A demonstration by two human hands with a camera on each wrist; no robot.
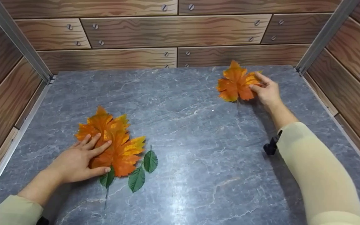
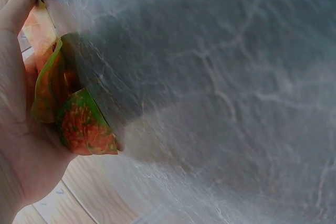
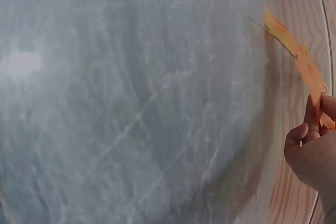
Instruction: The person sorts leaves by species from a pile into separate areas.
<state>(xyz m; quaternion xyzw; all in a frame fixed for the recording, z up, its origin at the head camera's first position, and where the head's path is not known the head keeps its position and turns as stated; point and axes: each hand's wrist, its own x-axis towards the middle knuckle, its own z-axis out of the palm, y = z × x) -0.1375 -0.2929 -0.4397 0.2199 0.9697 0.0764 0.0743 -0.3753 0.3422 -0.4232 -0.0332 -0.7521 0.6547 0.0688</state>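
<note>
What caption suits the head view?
Left hand rests on orange leaves; right hand pinches another leaf over the grey tabletop.

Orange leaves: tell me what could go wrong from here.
The single orange leaf, pinched at its edge by the right hand, might bend or tear there. The overlapping orange leaves under the left hand could shift or crease if it slides, perhaps dragging the green leaf nearest its thumb.
</note>
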